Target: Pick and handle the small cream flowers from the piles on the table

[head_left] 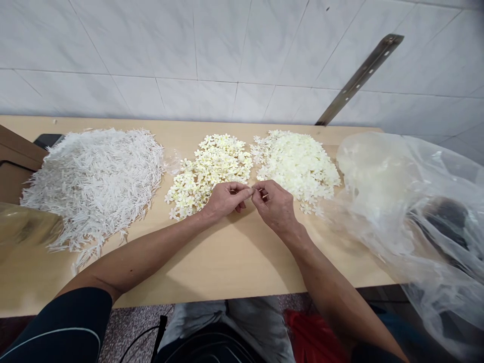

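Observation:
My left hand [229, 197] and my right hand [273, 201] meet at the fingertips above the table, thumbs and forefingers pinched together. Whatever lies between them is too small or hidden to make out. Just behind my left hand spreads a pile of small pale-yellow artificial flowers [212, 169]. Beyond my right hand lies a second heap of paler, cream-white flower pieces [298, 164]. Further left is a big mound of thin white stem-like pieces [100, 174].
A large clear plastic bag [381, 186] slumps over the table's right side. At the left edge stand a brown box [15, 156] and a tan taped bundle [28, 224]. A metal strip [359, 78] leans on the tiled wall [219, 45]. The wooden table [242, 267] ends near my lap.

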Available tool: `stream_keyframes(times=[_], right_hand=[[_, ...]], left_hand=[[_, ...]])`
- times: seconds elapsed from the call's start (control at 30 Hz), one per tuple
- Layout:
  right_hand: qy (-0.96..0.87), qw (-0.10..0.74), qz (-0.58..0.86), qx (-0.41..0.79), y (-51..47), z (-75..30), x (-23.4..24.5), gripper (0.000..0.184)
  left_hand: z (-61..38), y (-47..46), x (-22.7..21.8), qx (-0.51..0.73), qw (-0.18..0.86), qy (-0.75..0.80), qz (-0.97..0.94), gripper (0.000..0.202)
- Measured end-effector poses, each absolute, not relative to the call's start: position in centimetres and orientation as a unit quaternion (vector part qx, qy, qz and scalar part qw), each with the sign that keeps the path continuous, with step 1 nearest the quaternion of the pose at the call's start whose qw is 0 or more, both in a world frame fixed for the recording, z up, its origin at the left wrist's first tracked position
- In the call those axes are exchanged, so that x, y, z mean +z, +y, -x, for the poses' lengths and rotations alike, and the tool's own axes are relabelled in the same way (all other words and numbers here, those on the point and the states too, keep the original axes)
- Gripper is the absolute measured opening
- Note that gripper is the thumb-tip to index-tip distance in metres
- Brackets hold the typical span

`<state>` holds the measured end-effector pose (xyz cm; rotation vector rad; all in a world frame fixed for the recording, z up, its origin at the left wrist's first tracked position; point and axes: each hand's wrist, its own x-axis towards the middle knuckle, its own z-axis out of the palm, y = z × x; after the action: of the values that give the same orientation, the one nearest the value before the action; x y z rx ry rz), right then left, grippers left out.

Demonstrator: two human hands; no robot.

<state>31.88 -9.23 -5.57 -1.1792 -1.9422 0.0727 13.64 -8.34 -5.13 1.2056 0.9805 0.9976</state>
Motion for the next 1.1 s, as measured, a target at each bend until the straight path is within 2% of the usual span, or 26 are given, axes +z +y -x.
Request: stream_keyframes(times=[0.13,0.4,0.53,0.63,0.8,0.97,1.1], right_hand=[[-0.754,0.418,0.492,0.117,-9.4,-31.9,-5.3,0.013],[-0.542,0.457,0.54,0.454,-9.1,-32.0,-4.0,0.045],[-0.486,0.41,0.5,0.588,-8.9,-32.2,-3.5,0.051],[-0.489,0.402,0.498,0.592,-8.7,-32.2,-3.7,0.05],[-0.532,0.433,0.527,0.502,-8.7,-32.2,-4.1,0.047],[-0.583,0.385,0.528,0.483,-9.0,-32.5,-4.0,0.042],[-0.585,0.366,0.538,0.483,-8.8,-32.9,-4.0,0.045]], left_hand=[[-13.7,-8.2,-5.5,0.444,0.591,0.425,-0.523,0.031],[-13.7,-7.9,-6.5,0.457,0.607,0.41,-0.505,0.027],[-13.7,-8.0,-6.3,0.455,0.615,0.403,-0.502,0.025],[-13.8,-8.1,-6.2,0.445,0.605,0.424,-0.507,0.022],[-13.9,-8.3,-6.0,0.413,0.569,0.462,-0.541,0.019],[-13.8,-8.4,-6.2,0.4,0.544,0.479,-0.561,0.02],[-13.9,-8.5,-6.4,0.404,0.539,0.472,-0.569,0.02]])
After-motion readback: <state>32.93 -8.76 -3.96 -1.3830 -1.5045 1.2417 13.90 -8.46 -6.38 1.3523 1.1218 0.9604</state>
